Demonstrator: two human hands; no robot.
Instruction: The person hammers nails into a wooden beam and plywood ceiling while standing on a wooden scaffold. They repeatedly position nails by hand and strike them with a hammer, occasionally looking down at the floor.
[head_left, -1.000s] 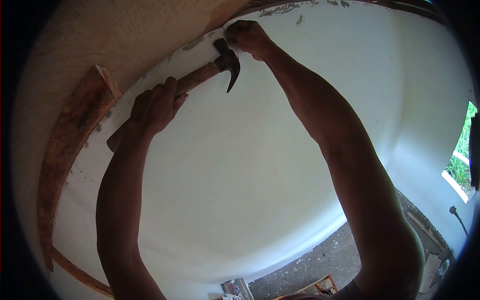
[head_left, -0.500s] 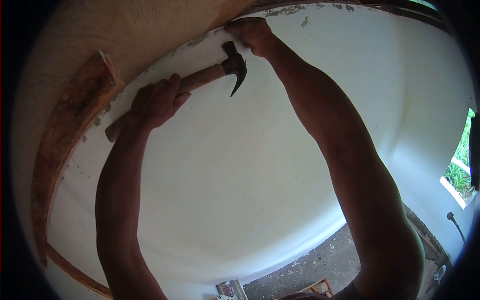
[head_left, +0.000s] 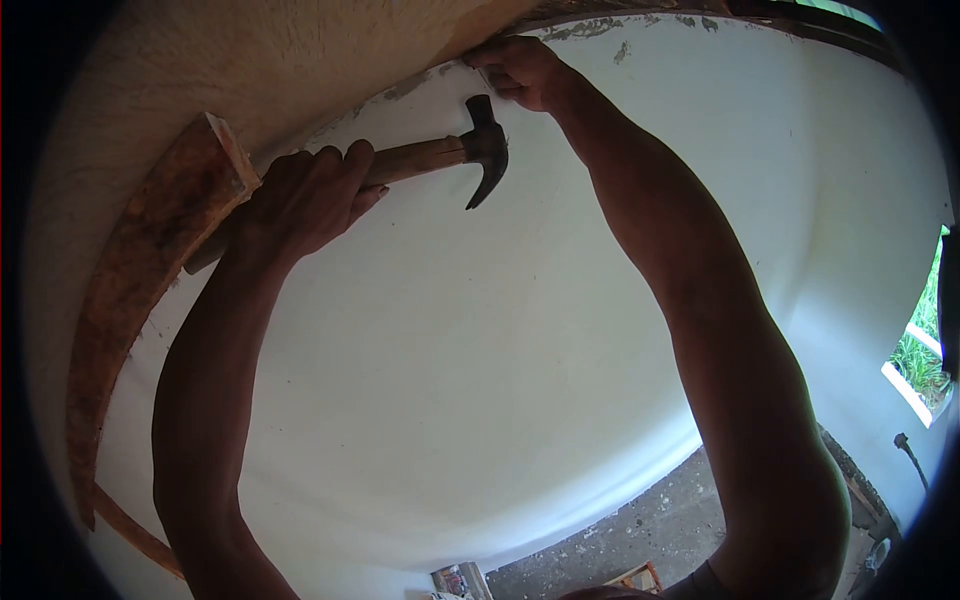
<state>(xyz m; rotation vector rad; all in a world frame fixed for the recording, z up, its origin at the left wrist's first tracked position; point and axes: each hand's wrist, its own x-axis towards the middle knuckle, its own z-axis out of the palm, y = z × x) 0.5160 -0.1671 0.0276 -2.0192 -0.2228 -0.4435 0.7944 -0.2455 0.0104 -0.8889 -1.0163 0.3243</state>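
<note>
My left hand (head_left: 310, 200) is closed around the wooden handle of a claw hammer (head_left: 486, 150). The hammer lies nearly level in front of the white wall (head_left: 480, 350), its dark head to the right and the claw curving down. Up at the wall's top edge is my right hand (head_left: 520, 72), fingers bent and pressed together against the brown board overhead (head_left: 300, 60). Whatever those fingers may pinch is hidden. A short gap separates the hammer head from my right hand.
A reddish-brown wooden piece (head_left: 160, 250) projects at the left, close to my left hand. Far right, a window opening (head_left: 920, 350) shows grass. Below the wall is a speckled grey floor (head_left: 620, 515). Dark timber (head_left: 820, 22) runs along the top right.
The hammer has tilted a little nearer to level, and its head sits slightly lower and farther right in view. The whole scene has shifted slightly. My right hand stays at the wall's top edge.
</note>
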